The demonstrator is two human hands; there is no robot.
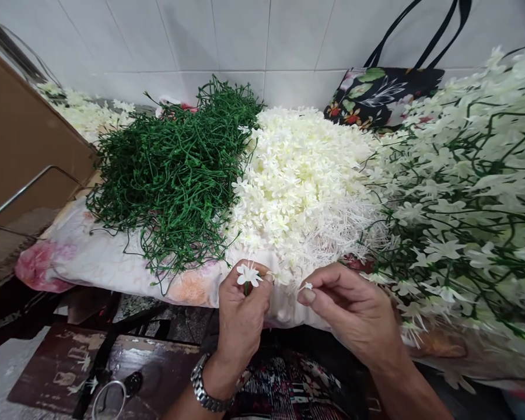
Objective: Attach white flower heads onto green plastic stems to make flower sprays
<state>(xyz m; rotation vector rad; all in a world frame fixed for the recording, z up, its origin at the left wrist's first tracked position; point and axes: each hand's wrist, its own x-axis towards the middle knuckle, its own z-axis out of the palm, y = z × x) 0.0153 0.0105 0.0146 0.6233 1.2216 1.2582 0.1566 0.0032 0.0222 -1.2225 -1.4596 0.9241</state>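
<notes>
In left hand point(241, 318) grip, flowered green stem point(248, 276) is pinched; small white blossom point(307, 286) is pinched in right hand point(354, 318) grip, best kept square to stem.

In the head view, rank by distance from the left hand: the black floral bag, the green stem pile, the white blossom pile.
1. White blossom pile, just ahead of the left hand holding a white flower.
2. Green stem pile, ahead and to the left.
3. Black floral bag, far right, against the wall.
</notes>
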